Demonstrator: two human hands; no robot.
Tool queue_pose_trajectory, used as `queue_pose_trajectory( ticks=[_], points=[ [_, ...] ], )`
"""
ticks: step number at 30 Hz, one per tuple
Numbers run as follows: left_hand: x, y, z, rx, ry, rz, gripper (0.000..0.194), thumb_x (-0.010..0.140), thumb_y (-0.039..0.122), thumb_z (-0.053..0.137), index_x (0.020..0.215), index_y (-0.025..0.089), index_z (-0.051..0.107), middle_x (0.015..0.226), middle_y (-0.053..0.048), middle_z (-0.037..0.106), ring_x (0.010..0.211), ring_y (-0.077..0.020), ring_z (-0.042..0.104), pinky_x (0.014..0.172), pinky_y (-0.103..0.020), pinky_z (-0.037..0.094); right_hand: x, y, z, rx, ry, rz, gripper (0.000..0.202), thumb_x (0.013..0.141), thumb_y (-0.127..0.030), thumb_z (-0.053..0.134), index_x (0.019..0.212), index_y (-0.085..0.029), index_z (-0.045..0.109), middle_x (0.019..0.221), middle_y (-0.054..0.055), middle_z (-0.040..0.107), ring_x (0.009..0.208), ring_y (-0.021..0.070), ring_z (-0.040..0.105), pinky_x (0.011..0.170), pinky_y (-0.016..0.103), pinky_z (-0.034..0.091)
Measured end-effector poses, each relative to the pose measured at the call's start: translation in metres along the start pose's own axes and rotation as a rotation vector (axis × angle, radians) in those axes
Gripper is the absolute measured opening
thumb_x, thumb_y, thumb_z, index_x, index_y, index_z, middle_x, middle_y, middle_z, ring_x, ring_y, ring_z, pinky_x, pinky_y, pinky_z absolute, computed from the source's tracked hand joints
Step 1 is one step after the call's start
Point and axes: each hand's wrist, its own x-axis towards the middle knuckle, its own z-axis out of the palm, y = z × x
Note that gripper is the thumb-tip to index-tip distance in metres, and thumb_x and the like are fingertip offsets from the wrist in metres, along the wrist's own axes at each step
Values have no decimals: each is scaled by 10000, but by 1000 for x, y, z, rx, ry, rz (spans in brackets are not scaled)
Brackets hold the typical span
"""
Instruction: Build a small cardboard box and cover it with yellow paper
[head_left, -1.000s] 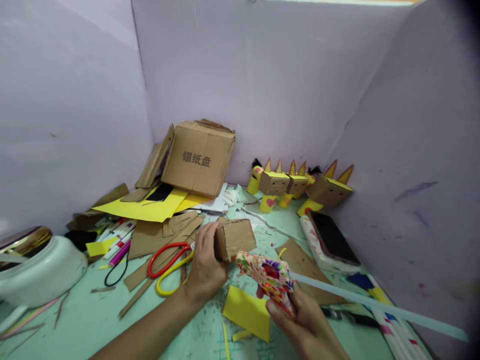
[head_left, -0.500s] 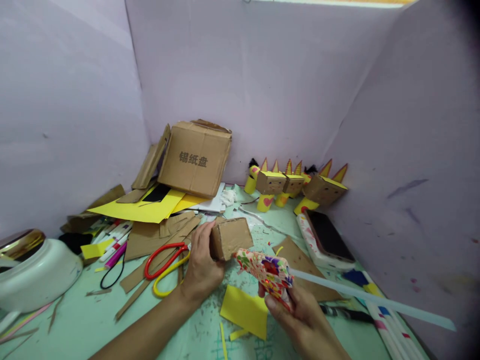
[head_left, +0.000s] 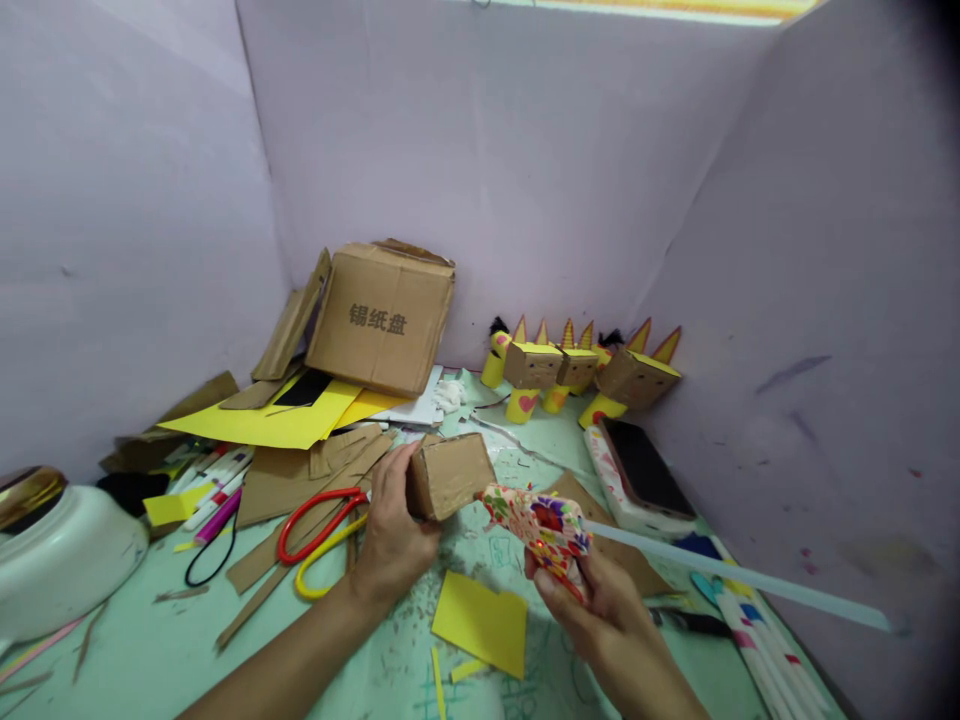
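My left hand (head_left: 395,530) is closed on the left side of a small brown cardboard box (head_left: 456,476), held tilted above the table. My right hand (head_left: 600,620) grips a flower-patterned hot glue gun (head_left: 538,525). Its nozzle is at the box's lower right edge; whether it touches cannot be made out. A long translucent glue stick (head_left: 735,572) sticks out of the gun's back, to the right. Below the box lies a yellow paper piece (head_left: 481,622) with thin strips beside it. Scissors with red and yellow handles (head_left: 319,537) rest left of my left hand.
Cardboard animal figures (head_left: 534,366) with yellow tube bodies stand at the back right. A phone (head_left: 646,466) lies on a white case. Markers (head_left: 757,640) line the right edge. A large carton (head_left: 381,318) leans at the back, above yellow sheets (head_left: 262,420). A white pot (head_left: 67,560) stands at left.
The nozzle has moved along the box's lower edge toward its right corner. The box is turned slightly in my left hand. The whole view has shifted a little.
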Motion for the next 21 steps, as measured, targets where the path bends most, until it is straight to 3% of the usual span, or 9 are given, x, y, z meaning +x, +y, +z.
queue_pose_trajectory(
  ticks=[11,21],
  points=[
    [0,-3,0,-48,-14,-19,708,662,135,647,1302,173,346,1280,-161,455,1212,-311,430,1020,-523,367,4,9,-6,-15,118,84,354,740,-472,625,930,-178,677,669,33,647,574,185,560,451,239,397],
    [0,-2,0,-59,-7,-48,704,660,149,659,1293,175,354,1259,-157,473,1193,-311,447,1015,-522,370,5,7,-8,-13,185,86,399,746,-472,614,1021,-185,653,675,29,652,533,178,543,426,241,366]
  ],
)
